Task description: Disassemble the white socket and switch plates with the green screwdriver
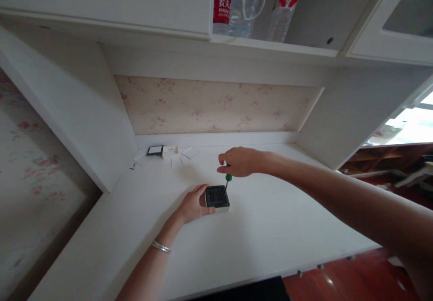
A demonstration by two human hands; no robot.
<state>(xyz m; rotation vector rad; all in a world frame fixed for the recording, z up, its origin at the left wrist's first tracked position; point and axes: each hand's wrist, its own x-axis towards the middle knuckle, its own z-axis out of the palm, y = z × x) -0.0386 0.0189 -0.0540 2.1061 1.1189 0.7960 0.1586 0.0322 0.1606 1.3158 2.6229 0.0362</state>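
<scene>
A small square black device (217, 197) with a pale rim lies flat on the white desk (264, 229). My left hand (193, 205) grips its left side, fingers curled round the edge. My right hand (237, 161) is closed on the handle of a green screwdriver (228, 181), held upright, with its tip down on the device's top right part.
At the back left of the desk lie a small black-framed square part (154, 150), a pale block (169, 150) and several scraps of white paper (190, 152). Water bottles (222, 4) stand on the shelf above. Cabinet walls close in both sides.
</scene>
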